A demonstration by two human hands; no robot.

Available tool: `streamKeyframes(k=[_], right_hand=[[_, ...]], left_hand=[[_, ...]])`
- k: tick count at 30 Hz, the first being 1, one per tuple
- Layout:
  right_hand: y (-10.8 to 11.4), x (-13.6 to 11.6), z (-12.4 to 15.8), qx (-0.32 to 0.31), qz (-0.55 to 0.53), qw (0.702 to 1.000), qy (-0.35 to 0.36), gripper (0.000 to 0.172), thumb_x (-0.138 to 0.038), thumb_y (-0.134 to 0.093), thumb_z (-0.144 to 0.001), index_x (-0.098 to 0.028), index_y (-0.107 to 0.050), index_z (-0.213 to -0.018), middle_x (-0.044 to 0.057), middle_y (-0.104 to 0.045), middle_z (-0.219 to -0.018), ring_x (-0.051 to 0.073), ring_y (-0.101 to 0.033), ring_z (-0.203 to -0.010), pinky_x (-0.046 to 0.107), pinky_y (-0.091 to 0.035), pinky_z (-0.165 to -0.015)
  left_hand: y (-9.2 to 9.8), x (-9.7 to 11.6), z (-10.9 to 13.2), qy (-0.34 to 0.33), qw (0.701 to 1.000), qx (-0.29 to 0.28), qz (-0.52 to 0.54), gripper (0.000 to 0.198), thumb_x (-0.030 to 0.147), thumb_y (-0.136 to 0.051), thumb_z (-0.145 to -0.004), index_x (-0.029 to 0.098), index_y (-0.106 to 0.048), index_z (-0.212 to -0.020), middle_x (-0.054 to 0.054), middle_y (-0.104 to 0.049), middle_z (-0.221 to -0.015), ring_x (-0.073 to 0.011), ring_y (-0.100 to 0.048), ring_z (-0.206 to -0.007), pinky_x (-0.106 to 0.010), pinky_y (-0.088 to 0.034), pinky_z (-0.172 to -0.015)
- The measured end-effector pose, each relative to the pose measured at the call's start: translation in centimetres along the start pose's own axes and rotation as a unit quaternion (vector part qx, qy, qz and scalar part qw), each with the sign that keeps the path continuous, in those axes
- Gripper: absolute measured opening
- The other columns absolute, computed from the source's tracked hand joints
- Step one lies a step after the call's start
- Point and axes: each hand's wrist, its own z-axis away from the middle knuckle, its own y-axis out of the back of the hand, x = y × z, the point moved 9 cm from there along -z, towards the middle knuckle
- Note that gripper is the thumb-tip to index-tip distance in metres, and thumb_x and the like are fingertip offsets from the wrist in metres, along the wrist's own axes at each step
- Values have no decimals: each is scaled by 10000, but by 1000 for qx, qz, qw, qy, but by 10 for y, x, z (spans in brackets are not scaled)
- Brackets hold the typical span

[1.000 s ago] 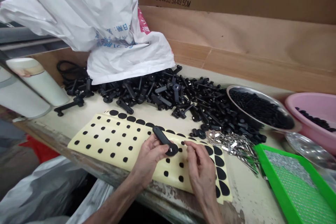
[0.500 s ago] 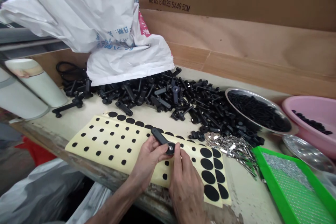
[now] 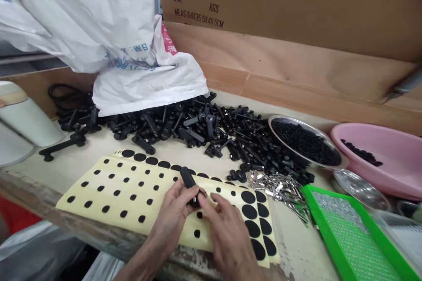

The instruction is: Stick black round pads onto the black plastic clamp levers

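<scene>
My left hand (image 3: pixel 176 208) is closed around a black plastic lever (image 3: pixel 187 178), thumb on top, its long arm pointing up and away from me. A small shiny metal bit shows at the lever's rounded near end. My right hand (image 3: pixel 229 232) grips at that end, thumb pressed against it and the other fingers curled; anything small between them is hidden. Under both hands lies a yellowish sticker sheet (image 3: pixel 127 202) with small black dots and larger black discs along its right and far edges.
Behind the sheet spreads a heap of black levers (image 3: pixel 171 125), partly under a white sack (image 3: pixel 148 83). To the right are metal clips (image 3: pixel 277 189), a steel bowl (image 3: pixel 341 162) of black parts, a pink basin (image 3: pixel 392 145) and a green tray (image 3: pixel 344 232). Pale bottles (image 3: pixel 33 116) stand left.
The view has shifted, so the bench appears further left. The lever points more steeply away from me. My right thumb has come onto its rounded end, where the fingertips had been beside it.
</scene>
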Motion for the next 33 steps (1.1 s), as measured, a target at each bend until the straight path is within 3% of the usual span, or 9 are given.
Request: streamKeyframes(k=[3, 5, 8, 13, 15, 19, 25, 29, 33], right_hand=[[15, 65, -22, -14, -101, 986, -134, 380, -144, -363, -927, -207, -619, -1200, 99, -634, -1010, 196, -633, -797, 307, -545, -676], [18, 91, -40, -33, -106, 981, -162, 263, -168, -448, -896, -199, -696, -976, 77, -620, -889, 211, -609, -802, 343, -511, -733], [11, 107, -59, -57, -145, 970, -186, 192, -132, -524, -824, -210, -687, -758, 55, -608, -845, 219, -588, -860, 359, -458, -810], [-5, 114, -64, -63, -286, 925, -243, 100, -142, -602, -749, -204, -672, -712, 44, -627, -866, 210, -557, -899, 357, -407, -857], [-4, 121, -59, -53, -364, 886, -281, 64, -222, -633, -759, -194, -685, -783, 37, -633, -828, 173, -554, -762, 327, -441, -750], [12, 126, -33, -12, -531, 770, -353, 315, -421, -635, -805, -204, -642, -1034, 50, -653, -939, 99, -519, -624, 229, -419, -530], [39, 109, 12, 55, -678, 613, -403, 312, -359, -821, -667, -174, -691, -882, 18, -632, -874, 29, -499, -596, 127, -411, -494], [52, 110, 32, 100, -716, 551, -416, 277, -282, -835, -672, -168, -704, -888, 2, -628, -848, 14, -524, -597, 100, -453, -527], [69, 112, 53, 136, -727, 526, -419, 241, -225, -813, -707, -159, -699, -909, 7, -640, -853, 24, -557, -616, 114, -482, -564]], left_hand=[[1, -1, -1, -1, 1000, 4, -10, 199, 303, -673, -824, 153, -600, -933, -42, -625, -867, -174, -596, -878, -317, -508, -807], [-1, 0, 0, -3, 1000, 2, -29, 217, 331, -658, -837, 155, -599, -949, -41, -620, -879, -179, -595, -897, -324, -504, -826], [-5, 2, 1, -15, 998, -5, -56, 220, 340, -651, -843, 162, -593, -959, -38, -625, -885, -177, -594, -906, -336, -493, -860], [-9, 4, 3, -23, 997, -10, -72, 261, 349, -677, -819, 169, -594, -989, -54, -649, -929, -191, -599, -939, -346, -490, -876], [-7, 4, 3, -17, 998, -3, -68, 280, 357, -690, -804, 165, -598, -986, -60, -652, -931, -198, -602, -942, -349, -494, -873], [-3, 3, 1, -7, 997, 8, -72, 311, 368, -710, -783, 165, -604, -993, -60, -658, -933, -206, -600, -966, -342, -502, -877], [1, 1, -3, -1, 995, 12, -98, 310, 374, -717, -779, 170, -611, -989, -55, -672, -958, -228, -608, -1031, -339, -515, -915], [3, 0, -4, 11, 993, 31, -109, 358, 359, -759, -734, 161, -628, -1002, -75, -691, -971, -268, -624, -1051, -342, -553, -891], [6, 2, -4, 8, 991, 58, -119, 339, 326, -787, -697, 145, -653, -950, -85, -704, -970, -275, -634, -1054, -284, -581, -842]])
